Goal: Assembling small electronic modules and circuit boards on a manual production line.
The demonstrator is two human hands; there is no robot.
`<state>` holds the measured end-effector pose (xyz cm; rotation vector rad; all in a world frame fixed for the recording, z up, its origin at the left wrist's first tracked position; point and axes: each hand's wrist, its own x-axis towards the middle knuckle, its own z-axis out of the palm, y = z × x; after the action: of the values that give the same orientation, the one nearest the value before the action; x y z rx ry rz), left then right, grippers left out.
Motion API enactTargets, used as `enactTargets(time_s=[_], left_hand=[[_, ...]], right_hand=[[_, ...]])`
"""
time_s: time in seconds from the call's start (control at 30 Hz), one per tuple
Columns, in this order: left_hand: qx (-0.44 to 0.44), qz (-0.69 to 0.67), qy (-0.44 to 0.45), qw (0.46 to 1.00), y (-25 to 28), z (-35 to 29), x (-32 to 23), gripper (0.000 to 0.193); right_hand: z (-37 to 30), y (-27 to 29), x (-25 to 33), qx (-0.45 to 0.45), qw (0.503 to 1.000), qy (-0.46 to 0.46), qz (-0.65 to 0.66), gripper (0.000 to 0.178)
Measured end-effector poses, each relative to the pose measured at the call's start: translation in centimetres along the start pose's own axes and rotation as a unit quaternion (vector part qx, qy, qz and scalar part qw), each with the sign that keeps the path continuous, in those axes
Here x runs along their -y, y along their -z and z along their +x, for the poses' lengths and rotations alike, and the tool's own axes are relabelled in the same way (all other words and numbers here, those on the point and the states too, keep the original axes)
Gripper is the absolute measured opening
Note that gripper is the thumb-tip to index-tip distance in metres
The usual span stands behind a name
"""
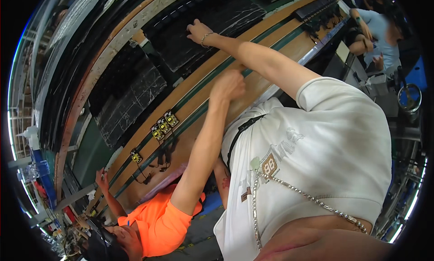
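Note:
My right hand, a chain bracelet on its wrist, reaches across the bench to a dark, white-veined sheet. Its fingers are partly spread, and nothing shows in them. Whether it touches the sheet, I cannot tell. A short stretch of forearm with a red mark, beside my white shirt, looks like my left arm; its hand is hidden behind another arm. That arm comes from the orange sleeve of a co-worker, whose curled, blurred hand hovers over the bench. The co-worker's other hand is at the far left.
Wooden boards with green strips run along the bench. Small yellow-and-black parts with cables sit on it; black parts with cables lie at its far right end. A second veined sheet lies left. A person in light blue is upper right.

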<state>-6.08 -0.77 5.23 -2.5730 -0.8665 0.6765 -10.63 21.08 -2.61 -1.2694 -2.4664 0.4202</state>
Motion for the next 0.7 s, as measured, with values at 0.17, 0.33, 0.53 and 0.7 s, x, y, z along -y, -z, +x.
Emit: enactTargets(time_s=[0.17,0.33,0.53,0.7], left_hand=[[-0.129,0.05,-0.12,0.983,-0.2,1.3,-0.8,0.024],[-0.154,-0.046,-0.017,0.987,-2.5,-0.4,-1.3,0.022],[-0.231,-0.254,0.634,0.693,-9.6,-8.2,-17.8,0.032],[-0.171,-0.278,0.739,0.589,-13.3,-8.7,-22.2,0.034]], right_hand=[[-2.9,1.6,0.6,-0.058,0.998,0.027,0.011,0.027],[-3.7,2.8,-1.1,-0.027,0.995,0.094,0.01,0.03],[-9.4,5.5,-4.3,-0.083,0.995,0.034,0.043,0.056],[-16.0,5.4,-5.9,0.032,0.999,0.033,-0.014,0.057]])
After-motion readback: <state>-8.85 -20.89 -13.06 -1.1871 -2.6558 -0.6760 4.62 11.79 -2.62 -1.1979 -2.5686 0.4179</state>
